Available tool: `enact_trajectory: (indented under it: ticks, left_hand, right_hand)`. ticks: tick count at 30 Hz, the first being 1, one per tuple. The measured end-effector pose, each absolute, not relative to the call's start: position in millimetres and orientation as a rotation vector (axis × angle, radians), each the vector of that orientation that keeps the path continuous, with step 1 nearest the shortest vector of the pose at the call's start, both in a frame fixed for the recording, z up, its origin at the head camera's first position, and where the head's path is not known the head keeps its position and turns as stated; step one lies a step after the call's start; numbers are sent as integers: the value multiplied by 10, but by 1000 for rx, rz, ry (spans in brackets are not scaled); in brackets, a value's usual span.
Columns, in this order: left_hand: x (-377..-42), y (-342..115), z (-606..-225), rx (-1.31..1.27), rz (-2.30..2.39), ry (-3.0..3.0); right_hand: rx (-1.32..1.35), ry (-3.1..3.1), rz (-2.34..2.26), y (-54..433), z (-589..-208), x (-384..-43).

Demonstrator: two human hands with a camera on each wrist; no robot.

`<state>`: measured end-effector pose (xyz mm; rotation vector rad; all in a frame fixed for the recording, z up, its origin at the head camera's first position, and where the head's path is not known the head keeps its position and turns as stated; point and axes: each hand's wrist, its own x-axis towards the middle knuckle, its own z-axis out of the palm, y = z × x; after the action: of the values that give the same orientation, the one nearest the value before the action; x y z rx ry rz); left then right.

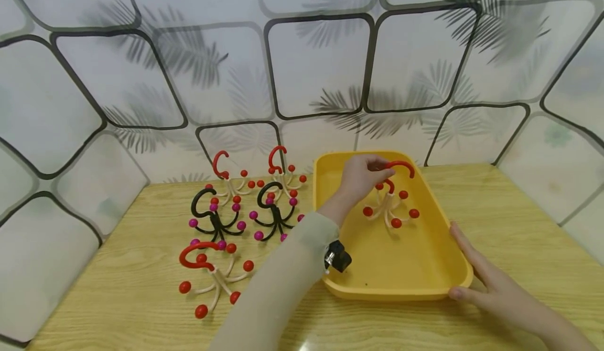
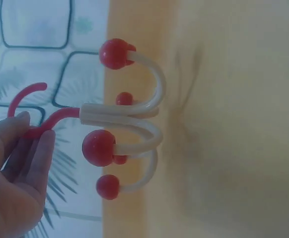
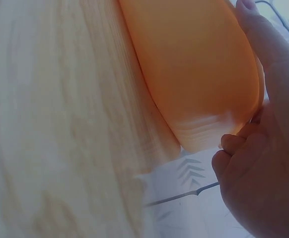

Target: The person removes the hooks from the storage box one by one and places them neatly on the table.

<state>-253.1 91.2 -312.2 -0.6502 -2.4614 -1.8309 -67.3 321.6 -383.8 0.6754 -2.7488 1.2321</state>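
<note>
My left hand [image 1: 360, 175] pinches a hanging hook [image 1: 388, 201] by its red curved top, inside the outline of the yellow tray [image 1: 391, 273]. The left wrist view shows thumb and fingertips on the red bend. White prongs [image 2: 144, 105] curl back from the stem, each ending in a red ball. A shadow of the hook falls on the tray's surface, apart from the prongs. At the tray's near right corner my right hand [image 1: 495, 293] holds on, thumb at the front rim and fingers along the outer side wall.
Left of the tray, several similar hooks stand on the wooden table [image 1: 127, 277]. Those with red tops and white prongs include a near one [image 1: 217, 277]; two black hooks [image 1: 276, 215] have magenta balls. A patterned wall covering [image 1: 321, 68] rises behind the table.
</note>
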Motion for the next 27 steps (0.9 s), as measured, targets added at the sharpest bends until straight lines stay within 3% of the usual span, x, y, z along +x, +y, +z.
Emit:
enact_trajectory:
  ticks: [6,16,27]
  left_hand:
    - [-2365,804,-2965,-669,-1854,-2453]
    - [-1892,358,-2498,-913,-1760,-2355]
    - [-1365,-342,-2323,-823,-1480,-2354]
  right_hand:
    - [675,-2752,1221,3200,-3834,-675]
    - [697,-2744,1245,3189,-3829,-692]
    - [737,-2723,1272,3225,-3845,-696]
